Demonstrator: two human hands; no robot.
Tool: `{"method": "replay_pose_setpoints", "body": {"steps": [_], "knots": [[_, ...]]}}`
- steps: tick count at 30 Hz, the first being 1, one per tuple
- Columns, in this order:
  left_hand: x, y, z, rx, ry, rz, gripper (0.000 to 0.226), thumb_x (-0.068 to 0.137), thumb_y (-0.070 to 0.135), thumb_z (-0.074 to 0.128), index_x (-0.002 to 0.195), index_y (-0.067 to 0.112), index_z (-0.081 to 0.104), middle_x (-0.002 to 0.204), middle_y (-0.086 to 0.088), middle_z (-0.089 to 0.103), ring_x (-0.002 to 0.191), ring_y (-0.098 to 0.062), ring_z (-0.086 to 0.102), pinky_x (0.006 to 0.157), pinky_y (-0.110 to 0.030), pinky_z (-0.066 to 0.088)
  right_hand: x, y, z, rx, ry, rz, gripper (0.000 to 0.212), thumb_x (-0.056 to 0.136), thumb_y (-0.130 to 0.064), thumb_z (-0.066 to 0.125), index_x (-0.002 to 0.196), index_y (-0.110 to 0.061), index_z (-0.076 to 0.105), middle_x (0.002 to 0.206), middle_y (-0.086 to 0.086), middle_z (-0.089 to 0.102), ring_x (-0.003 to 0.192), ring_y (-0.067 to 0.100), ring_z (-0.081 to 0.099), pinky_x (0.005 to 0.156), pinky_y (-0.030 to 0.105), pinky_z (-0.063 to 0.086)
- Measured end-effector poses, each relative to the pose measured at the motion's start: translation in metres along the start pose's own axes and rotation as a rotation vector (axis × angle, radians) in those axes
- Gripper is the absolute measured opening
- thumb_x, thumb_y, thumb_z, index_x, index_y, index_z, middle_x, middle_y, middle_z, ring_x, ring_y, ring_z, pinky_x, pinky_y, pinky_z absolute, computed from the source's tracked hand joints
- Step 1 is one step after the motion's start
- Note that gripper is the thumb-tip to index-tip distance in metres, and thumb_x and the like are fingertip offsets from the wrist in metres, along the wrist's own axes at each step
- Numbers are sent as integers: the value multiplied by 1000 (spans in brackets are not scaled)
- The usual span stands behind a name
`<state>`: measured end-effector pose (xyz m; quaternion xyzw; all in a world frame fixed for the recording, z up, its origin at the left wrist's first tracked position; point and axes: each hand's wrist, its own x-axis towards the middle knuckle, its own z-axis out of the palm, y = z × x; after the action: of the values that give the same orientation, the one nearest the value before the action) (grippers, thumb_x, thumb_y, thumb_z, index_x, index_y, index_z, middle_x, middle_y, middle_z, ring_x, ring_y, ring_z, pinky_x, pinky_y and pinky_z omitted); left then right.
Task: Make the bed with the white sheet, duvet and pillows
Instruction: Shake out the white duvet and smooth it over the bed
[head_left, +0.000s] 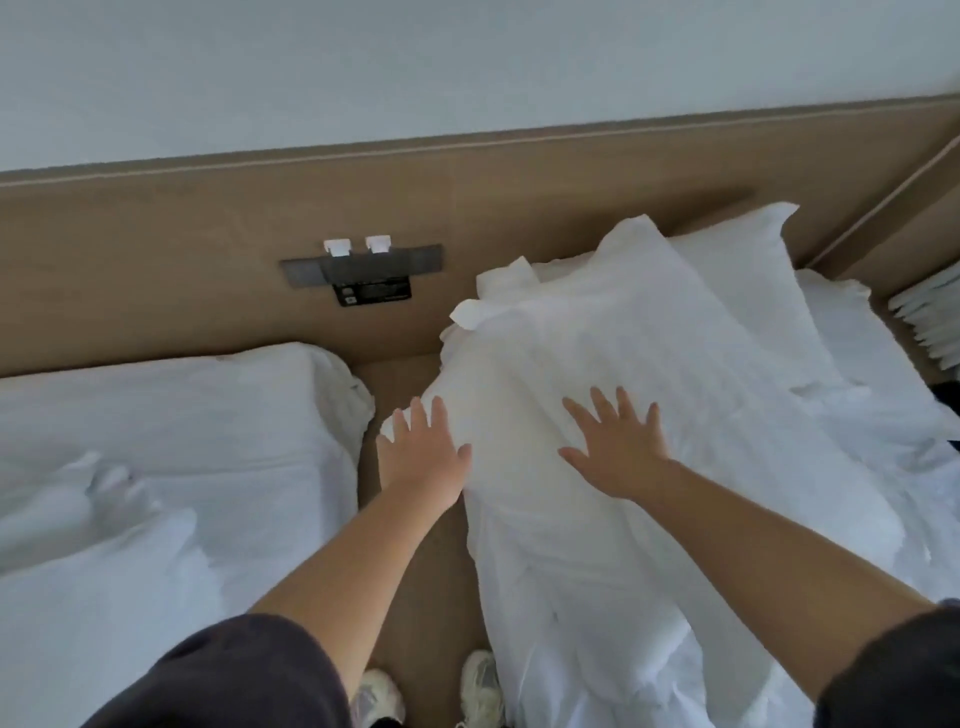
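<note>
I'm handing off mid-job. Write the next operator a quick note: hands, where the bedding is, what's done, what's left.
Left hand: open, fingers straight against the left edge of the near pillow.
Right hand: open, flat on top of that pillow.
The far pillow lies behind it against the headboard.
Done: both pillows are on the right bed.
Left: the near pillow sits askew, so it probably needs squaring. The linen on the right bed is rumpled and the left bed is wrinkled, so both likely need smoothing.
</note>
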<state>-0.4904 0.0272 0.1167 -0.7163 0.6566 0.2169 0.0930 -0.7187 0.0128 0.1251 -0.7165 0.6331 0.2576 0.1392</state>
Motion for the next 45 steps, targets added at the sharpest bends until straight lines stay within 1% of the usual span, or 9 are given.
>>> {"method": "replay_pose_setpoints", "body": {"steps": [6,10,14,22,31,35,38,42,45], "knots": [[-31,-174,22,-43,-15,-312,65,101,48,30,153,17,7,161,-7,11,147,-29,14,114,-48,25,38,-189,-19,-70,52,-366,91,74,-79,-19,154,-38,-3,164,1,-7,150,33,-7,116,60,-2],[-63,-280,51,-54,-37,-474,65,100,46,31,153,16,10,159,-6,15,145,-27,17,112,-46,26,48,-311,-18,-85,-64,-525,64,100,-58,24,155,-36,1,164,2,0,150,31,-4,117,59,1],[-86,-364,75,-85,-76,-610,62,100,47,31,151,16,14,158,-5,18,144,-25,20,111,-43,30,58,-409,-8,-136,-151,-671,64,102,-54,27,155,-34,-1,164,2,2,150,32,-1,118,59,4],[-86,-479,126,-385,-18,-888,70,94,53,45,148,16,20,154,-5,25,140,-26,27,104,-43,37,105,-572,30,-62,-325,-695,72,98,-57,38,155,-32,2,162,2,13,148,32,12,115,58,20],[-13,-574,201,-746,30,-1284,126,68,67,72,150,28,-15,160,-7,-8,148,-31,-1,108,-66,20,224,-727,107,308,-599,-481,92,88,-54,60,155,-24,5,149,16,40,125,33,53,102,37,45],[17,-594,256,-924,154,-1439,77,72,47,73,134,20,36,131,-10,52,123,-32,48,99,-53,40,271,-772,149,497,-595,-379,114,79,-54,73,154,-31,-11,154,13,30,132,32,46,104,45,46],[38,-594,279,-994,261,-1483,43,78,21,67,119,13,53,116,-15,62,114,-35,55,91,-42,44,298,-810,161,739,-636,-370,126,71,-52,81,152,-37,-14,157,1,25,137,28,40,107,49,41],[60,-588,280,-1116,449,-1453,25,79,11,60,104,10,60,103,-16,66,105,-35,58,75,-30,35,309,-845,170,740,-659,-501,66,80,-27,76,138,-13,48,128,5,61,113,22,59,92,31,49],[61,-579,257,-1168,620,-1478,23,77,21,52,95,11,61,93,-11,66,95,-32,59,74,-32,34,315,-852,144,733,-501,-526,29,87,-24,63,111,-7,64,111,11,68,102,26,64,84,30,50]]}}
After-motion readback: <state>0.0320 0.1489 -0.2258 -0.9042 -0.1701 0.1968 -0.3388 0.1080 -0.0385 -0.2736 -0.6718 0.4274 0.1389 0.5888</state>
